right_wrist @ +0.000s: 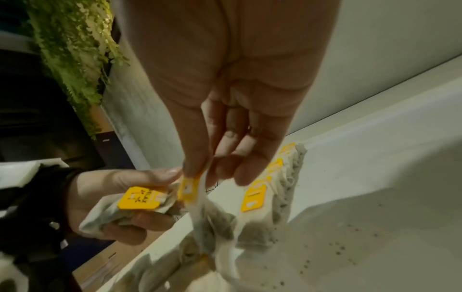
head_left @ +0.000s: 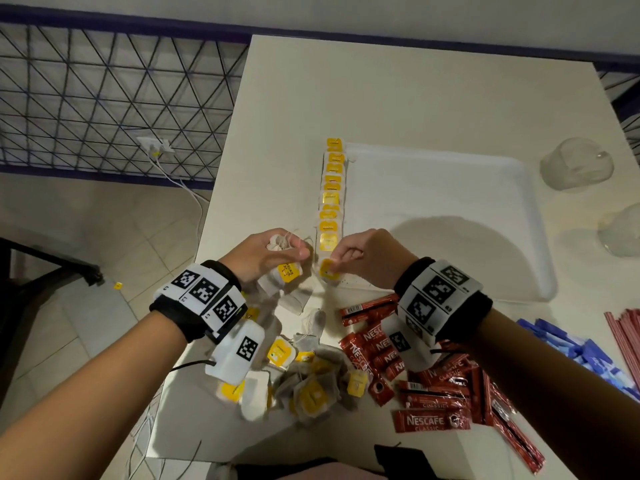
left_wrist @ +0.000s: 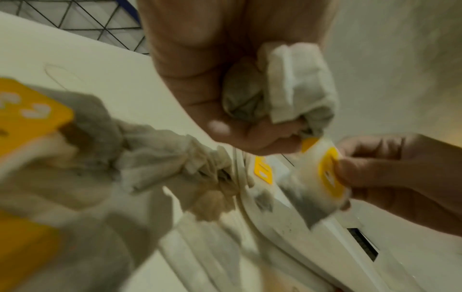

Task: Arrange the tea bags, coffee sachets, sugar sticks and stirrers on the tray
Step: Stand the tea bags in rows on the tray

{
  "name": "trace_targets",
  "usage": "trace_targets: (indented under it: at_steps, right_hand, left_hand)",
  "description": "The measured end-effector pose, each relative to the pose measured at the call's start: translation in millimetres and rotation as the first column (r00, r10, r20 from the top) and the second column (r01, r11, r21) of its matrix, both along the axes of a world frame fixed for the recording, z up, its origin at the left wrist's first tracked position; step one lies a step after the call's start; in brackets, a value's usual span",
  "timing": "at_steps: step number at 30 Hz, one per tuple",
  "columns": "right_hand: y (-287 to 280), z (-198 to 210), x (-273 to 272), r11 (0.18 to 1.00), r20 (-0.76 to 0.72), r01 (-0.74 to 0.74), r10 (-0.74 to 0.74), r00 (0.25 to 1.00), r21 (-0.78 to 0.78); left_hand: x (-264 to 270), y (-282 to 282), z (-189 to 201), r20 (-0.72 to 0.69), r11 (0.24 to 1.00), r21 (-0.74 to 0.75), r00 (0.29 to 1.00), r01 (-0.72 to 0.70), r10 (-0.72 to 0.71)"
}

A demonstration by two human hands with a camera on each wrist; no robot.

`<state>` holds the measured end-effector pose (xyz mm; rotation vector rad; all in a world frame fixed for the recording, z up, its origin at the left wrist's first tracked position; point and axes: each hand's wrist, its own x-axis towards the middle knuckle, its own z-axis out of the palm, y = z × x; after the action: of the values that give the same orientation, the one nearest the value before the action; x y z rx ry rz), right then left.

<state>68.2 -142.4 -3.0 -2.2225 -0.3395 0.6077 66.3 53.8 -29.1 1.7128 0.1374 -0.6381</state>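
Note:
A white tray (head_left: 485,188) lies on the table, with a row of yellow-tagged tea bags (head_left: 331,195) along its left edge. My right hand (head_left: 349,258) pinches one tea bag (head_left: 328,270) by its yellow tag at the row's near end, over the tray's near-left corner; the same tea bag (right_wrist: 200,209) hangs from thumb and forefinger. My left hand (head_left: 277,251), just left of the tray, grips a bunch of tea bags (left_wrist: 282,87), some dangling below it. Loose tea bags (head_left: 304,386), red coffee sachets (head_left: 429,386), blue sugar sticks (head_left: 581,351) and red stirrers (head_left: 623,337) lie near me.
Two clear upturned cups (head_left: 576,164) stand right of the tray. The table (head_left: 398,98) is bare beyond the tray. Its left edge drops to a tiled floor (head_left: 86,237) with a wire grid (head_left: 104,98) and a white cable.

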Motion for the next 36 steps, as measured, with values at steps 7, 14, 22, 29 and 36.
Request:
trace_targets:
  at_steps: [7,14,22,29,36]
  right_hand:
    - [2,-10,23,0.984,-0.175,-0.114,0.089,0.981,-0.138]
    - [10,-21,42,0.962,-0.096,-0.074,0.049,0.994,-0.265]
    - [12,-16,43,0.937,-0.046,-0.093,0.082,0.996,-0.336]
    - [10,-15,41,0.945,-0.062,-0.030,0.010,0.998,-0.327]
    - [2,-20,35,0.977,-0.067,0.121,-0.135,0.989,-0.175]
  left_hand:
    - [9,8,-1,-0.013,0.996,0.061,0.998,-0.059,0.060]
    - [15,-2,-3,-0.040,0.994,0.106,0.998,-0.041,0.046]
    - [16,-24,3,-0.101,0.915,0.253,0.949,0.314,-0.298]
    - [19,-33,10,-0.135,0.786,0.447,0.901,0.426,-0.412]
    - [22,-25,9,-0.135,0.824,0.387,0.910,0.413,-0.392]
